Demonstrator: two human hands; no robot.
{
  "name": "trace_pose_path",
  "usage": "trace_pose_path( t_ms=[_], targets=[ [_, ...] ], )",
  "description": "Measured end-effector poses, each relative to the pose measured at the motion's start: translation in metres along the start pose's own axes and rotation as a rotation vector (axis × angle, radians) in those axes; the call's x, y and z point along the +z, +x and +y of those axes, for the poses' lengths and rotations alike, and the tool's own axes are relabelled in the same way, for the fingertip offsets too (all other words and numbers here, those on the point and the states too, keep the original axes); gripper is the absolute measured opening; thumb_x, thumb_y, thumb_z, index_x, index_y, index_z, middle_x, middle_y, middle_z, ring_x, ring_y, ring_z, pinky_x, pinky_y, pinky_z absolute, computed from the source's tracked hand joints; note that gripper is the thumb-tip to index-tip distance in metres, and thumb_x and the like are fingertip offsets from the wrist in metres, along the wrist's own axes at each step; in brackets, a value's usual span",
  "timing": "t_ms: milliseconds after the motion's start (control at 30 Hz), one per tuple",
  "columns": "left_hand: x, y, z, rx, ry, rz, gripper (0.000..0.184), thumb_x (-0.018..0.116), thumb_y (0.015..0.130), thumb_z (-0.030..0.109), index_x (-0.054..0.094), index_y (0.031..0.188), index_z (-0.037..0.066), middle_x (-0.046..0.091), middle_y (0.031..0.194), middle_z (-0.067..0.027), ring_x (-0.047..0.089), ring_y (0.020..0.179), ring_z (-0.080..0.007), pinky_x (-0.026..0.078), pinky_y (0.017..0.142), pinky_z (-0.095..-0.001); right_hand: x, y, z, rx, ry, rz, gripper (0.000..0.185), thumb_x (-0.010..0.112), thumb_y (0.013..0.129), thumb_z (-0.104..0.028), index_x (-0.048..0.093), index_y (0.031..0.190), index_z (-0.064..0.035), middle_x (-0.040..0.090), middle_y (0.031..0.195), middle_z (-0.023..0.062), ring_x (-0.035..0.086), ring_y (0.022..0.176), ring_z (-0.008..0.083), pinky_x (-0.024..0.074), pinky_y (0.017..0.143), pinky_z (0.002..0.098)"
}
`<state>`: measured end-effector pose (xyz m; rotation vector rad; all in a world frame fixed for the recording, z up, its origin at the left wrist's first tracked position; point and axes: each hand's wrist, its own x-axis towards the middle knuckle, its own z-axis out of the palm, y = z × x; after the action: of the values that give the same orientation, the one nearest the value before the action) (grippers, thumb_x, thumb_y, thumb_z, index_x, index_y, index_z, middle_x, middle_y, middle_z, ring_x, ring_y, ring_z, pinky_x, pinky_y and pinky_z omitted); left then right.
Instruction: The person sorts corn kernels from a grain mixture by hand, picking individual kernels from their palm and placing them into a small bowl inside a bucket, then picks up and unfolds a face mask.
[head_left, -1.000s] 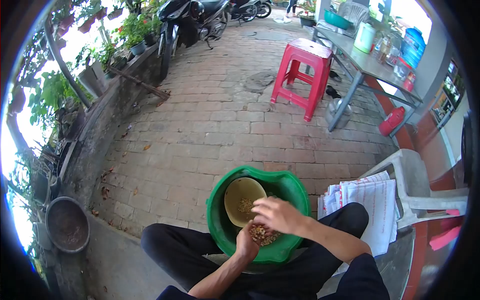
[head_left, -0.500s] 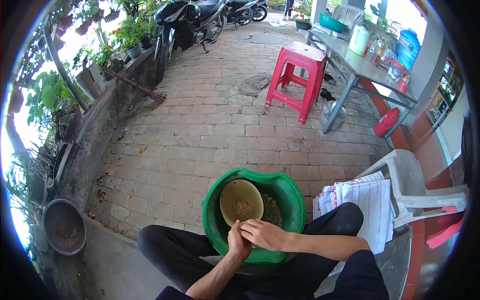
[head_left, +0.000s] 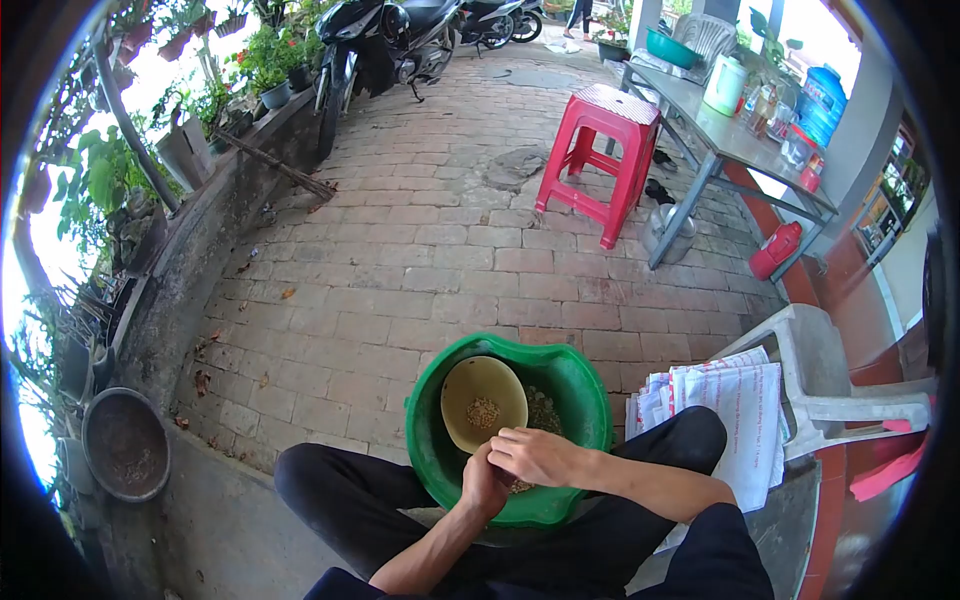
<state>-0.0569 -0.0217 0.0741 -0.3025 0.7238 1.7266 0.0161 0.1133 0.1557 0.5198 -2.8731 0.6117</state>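
A green basin stands between the person's crossed legs. Inside it, at the left, a yellowish bowl holds a small heap of pale kernels. More loose kernels or husks lie on the basin's right side. My left hand is closed at the near edge of the bowl, over the basin. Touching it from the right, my right hand has its fingers bent over my left fingers. What lies between the two hands is hidden.
White printed sacks lie by the right knee, beside a grey plastic chair. A red stool, a metal kettle and a table stand ahead right. A dark basin is at left; motorbikes are parked ahead.
A second ago my left palm was open with kernels in it and my right hand was above. Since then the hands have come together and the left has closed.
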Motion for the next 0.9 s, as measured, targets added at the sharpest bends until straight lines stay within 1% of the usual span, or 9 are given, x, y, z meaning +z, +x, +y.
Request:
trace_pose_path(
  t_ms=[100,133,167,200,233,300,467,567,900],
  targets=[
    [0.005,-0.001,-0.004,0.020,0.004,0.075,0.022,0.042,0.098,0.021,0.060,0.102,0.008,0.066,0.094,-0.0061,0.065,0.087,-0.0198,0.053,0.077,-0.0353,-0.014,0.001,0.008,0.036,-0.006,-0.013,0.013,0.061,0.075,-0.008,0.057,0.087,-0.0033,0.057,0.090,0.0094,0.057,0.092,0.0244,0.0490,0.083,0.0348],
    [0.008,-0.002,-0.003,0.020,0.002,0.076,0.022,0.042,0.098,0.021,0.060,0.102,0.008,0.066,0.094,-0.0061,0.065,0.087,-0.0198,0.053,0.077,-0.0353,-0.018,0.001,0.010,0.067,-0.003,0.021,0.011,0.061,0.076,-0.007,0.057,0.086,-0.0038,0.056,0.089,0.0092,0.057,0.091,0.0245,0.0493,0.082,0.0349],
    [0.011,-0.002,-0.002,0.003,0.057,0.053,0.024,0.042,0.098,0.021,0.059,0.104,0.004,0.066,0.095,-0.0092,0.065,0.088,-0.0221,0.053,0.079,-0.0361,-0.022,0.001,0.013,0.097,0.000,0.054,0.010,0.061,0.076,-0.007,0.057,0.085,-0.0042,0.056,0.089,0.0090,0.058,0.090,0.0246,0.0496,0.081,0.0351],
    [0.016,-0.004,0.000,-0.015,0.112,0.030,0.026,0.043,0.098,0.020,0.058,0.106,0.000,0.066,0.096,-0.0122,0.065,0.089,-0.0245,0.053,0.081,-0.0369,-0.029,0.001,0.016,0.097,-0.018,0.084,0.007,0.061,0.080,-0.007,0.057,0.085,-0.0043,0.056,0.088,0.0089,0.058,0.087,0.0245,0.0507,0.077,0.0346],
    [0.020,-0.006,0.002,-0.016,0.111,0.032,0.026,0.043,0.098,0.020,0.058,0.106,0.000,0.066,0.096,-0.0122,0.065,0.089,-0.0245,0.053,0.081,-0.0369,-0.032,0.002,0.019,0.097,-0.016,0.084,0.007,0.061,0.080,-0.007,0.057,0.085,-0.0043,0.056,0.088,0.0089,0.058,0.087,0.0245,0.0507,0.077,0.0346],
    [0.025,-0.010,0.003,-0.039,0.117,0.007,0.028,0.044,0.098,0.019,0.056,0.106,-0.005,0.065,0.094,-0.0161,0.065,0.088,-0.0284,0.053,0.081,-0.0375,-0.037,0.002,0.024,0.204,-0.023,0.263,0.008,0.063,0.083,-0.008,0.058,0.088,-0.0034,0.055,0.086,0.0087,0.058,0.084,0.0241,0.0513,0.075,0.0339],
    [0.026,-0.011,0.001,-0.040,0.144,0.001,0.027,0.045,0.098,0.019,0.056,0.105,-0.005,0.065,0.094,-0.0158,0.065,0.088,-0.0294,0.053,0.080,-0.0367,-0.045,0.009,0.034,0.352,-0.067,0.494,0.010,0.064,0.088,-0.008,0.061,0.095,-0.0005,0.058,0.086,0.0100,0.059,0.083,0.0259,0.0521,0.073,0.0358],
    [0.026,-0.010,0.001,-0.045,0.153,0.002,0.027,0.046,0.098,0.019,0.056,0.104,-0.005,0.065,0.093,-0.0158,0.065,0.088,-0.0294,0.053,0.080,-0.0364,-0.046,0.011,0.038,0.381,-0.065,0.598,0.012,0.066,0.086,-0.007,0.064,0.097,-0.0013,0.060,0.087,0.0107,0.061,0.079,0.0282,0.0509,0.068,0.0380],
    [0.026,-0.009,0.002,-0.051,0.171,0.017,0.029,0.042,0.098,0.018,0.056,0.105,-0.006,0.065,0.092,-0.0159,0.065,0.087,-0.0292,0.053,0.081,-0.0367,-0.041,0.009,0.038,0.410,-0.048,0.539,0.015,0.065,0.087,-0.005,0.064,0.101,-0.0007,0.063,0.091,0.0124,0.063,0.081,0.0293,0.0524,0.070,0.0383]
  ],
)
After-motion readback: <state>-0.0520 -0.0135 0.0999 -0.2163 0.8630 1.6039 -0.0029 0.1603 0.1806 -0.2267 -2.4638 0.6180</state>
